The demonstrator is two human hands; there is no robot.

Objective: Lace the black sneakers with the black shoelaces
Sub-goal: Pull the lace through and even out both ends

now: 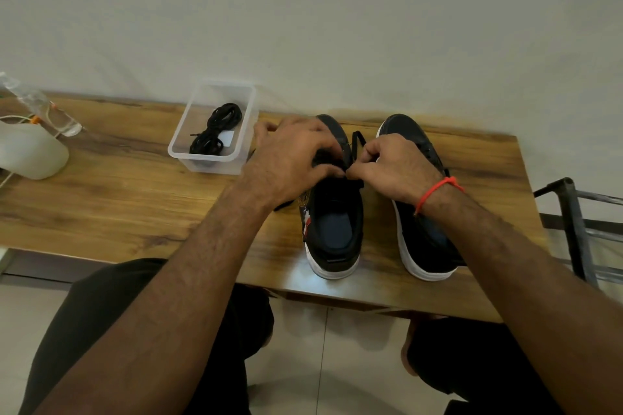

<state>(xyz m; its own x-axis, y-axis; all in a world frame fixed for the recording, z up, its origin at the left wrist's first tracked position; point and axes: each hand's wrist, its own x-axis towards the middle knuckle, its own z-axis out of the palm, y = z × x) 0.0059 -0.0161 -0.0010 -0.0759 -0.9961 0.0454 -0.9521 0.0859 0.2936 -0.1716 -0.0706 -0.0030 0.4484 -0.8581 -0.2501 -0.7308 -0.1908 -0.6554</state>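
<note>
Both forearms reached over the wooden table's point(135, 212) near edge; left hand point(290, 158) and right hand point(397, 167) each pinched the black shoelace point(358, 141) over the left black white-soled sneaker point(337, 229).

Two black sneakers with white soles stand side by side on the wooden table point(135, 212), toes toward the wall. The left hand point(290, 158) curls over the left sneaker point(333, 212), while the right hand point(394, 168), a red thread point(435, 192) at its wrist, pinches a black shoelace point(358, 141) beside the right sneaker point(421, 246). A clear plastic container point(182, 141) nearby holds a coiled black lace point(217, 128).
</note>
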